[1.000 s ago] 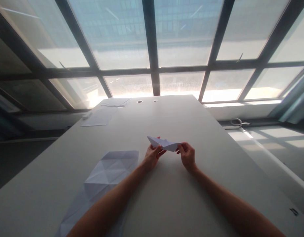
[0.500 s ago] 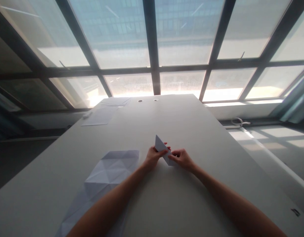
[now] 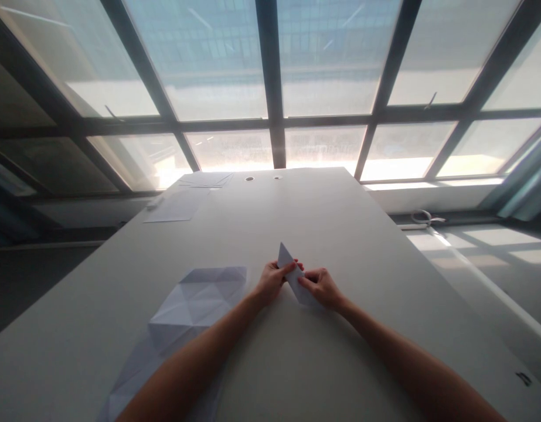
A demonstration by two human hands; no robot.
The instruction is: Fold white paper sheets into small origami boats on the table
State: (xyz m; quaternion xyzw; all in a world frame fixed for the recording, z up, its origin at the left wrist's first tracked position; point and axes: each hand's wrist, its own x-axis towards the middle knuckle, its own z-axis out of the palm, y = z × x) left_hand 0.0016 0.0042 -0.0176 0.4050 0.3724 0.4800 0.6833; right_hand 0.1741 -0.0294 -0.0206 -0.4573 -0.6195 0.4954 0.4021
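Turned from level to steeply tilted: folded paper model, pinched between left hand and right hand, low over white table. Creased sheet just left. Risk (a judgement): slipping thin paper, skewing a crease.

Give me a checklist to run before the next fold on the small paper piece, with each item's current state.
1. Left hand grips the folded paper: ok.
2. Right hand pinches its near end: ok.
3. Paper's far tip free of fingers: ok.
4. Bare table beyond the hands: ok.
5. Creased sheet lies apart, to the left of the hands: ok.
6. Edges of the folded paper aligned: cannot tell.
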